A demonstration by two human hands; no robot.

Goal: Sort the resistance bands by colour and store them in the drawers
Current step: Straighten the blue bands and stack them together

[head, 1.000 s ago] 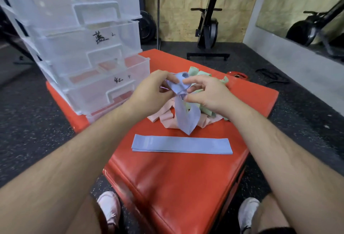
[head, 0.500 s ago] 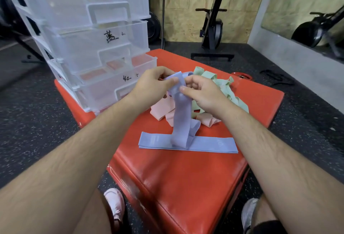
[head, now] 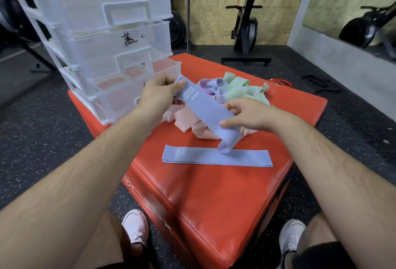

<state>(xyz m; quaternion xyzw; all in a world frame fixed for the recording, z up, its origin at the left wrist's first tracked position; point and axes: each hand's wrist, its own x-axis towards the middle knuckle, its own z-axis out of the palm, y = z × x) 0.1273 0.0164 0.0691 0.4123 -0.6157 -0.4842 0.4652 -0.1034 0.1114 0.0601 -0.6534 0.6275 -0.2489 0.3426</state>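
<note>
Held band (head: pixel 205 112) looks matt cloth, same w/ the flat band (head: pixel 216 157) just below the grip. Red box (head: pixel 214 200) underneath = smooth glossy vinyl. Drawers (head: pixel 96 11) left of grip: clear shiny plastic.

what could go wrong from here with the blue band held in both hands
1. The held blue band, pinched by the left hand and right hand, dangles its loose end over the flat blue band; laying it down could rumple that one.
2. The flat blue band lies near the edge of the red box and might slide off.
3. Blue loops sit tangled among the green bands; pulling one may drag others.
</note>
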